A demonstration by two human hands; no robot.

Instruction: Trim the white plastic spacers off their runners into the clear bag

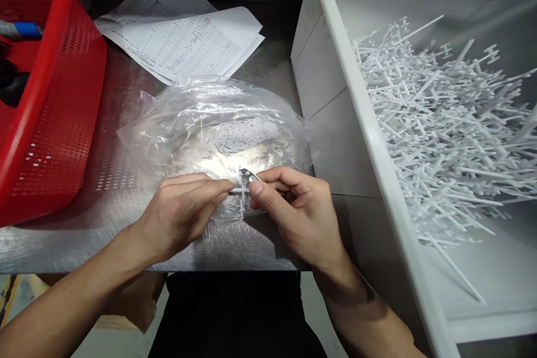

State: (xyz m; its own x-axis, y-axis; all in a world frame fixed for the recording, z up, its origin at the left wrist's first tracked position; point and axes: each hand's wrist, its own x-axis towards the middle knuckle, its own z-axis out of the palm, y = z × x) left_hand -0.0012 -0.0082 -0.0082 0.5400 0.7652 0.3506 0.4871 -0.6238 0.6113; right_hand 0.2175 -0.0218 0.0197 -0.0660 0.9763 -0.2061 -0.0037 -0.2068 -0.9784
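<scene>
My left hand (184, 210) is closed, with thumb and fingers pinching one end of a white plastic sprue (242, 197). The sprue is a thin cross-shaped piece with small parts along its upright arm. In my right hand (296, 207) a small pair of metal nippers (249, 175) is gripped, its jaws at the upper arm of the sprue; its handles are mostly hidden by the fingers. Beneath and behind both hands lies a clear plastic bag (193, 106), spread open, with a heap of tiny whitish parts (247, 134) on it.
A red perforated basket (71, 100) stands at left, holding a blue-banded item and dark objects. Printed sheets (188, 39) lie at the back of the metal table (138, 240). At right, a white-walled bin (369, 123) holds a large pile of white sprues (440, 128).
</scene>
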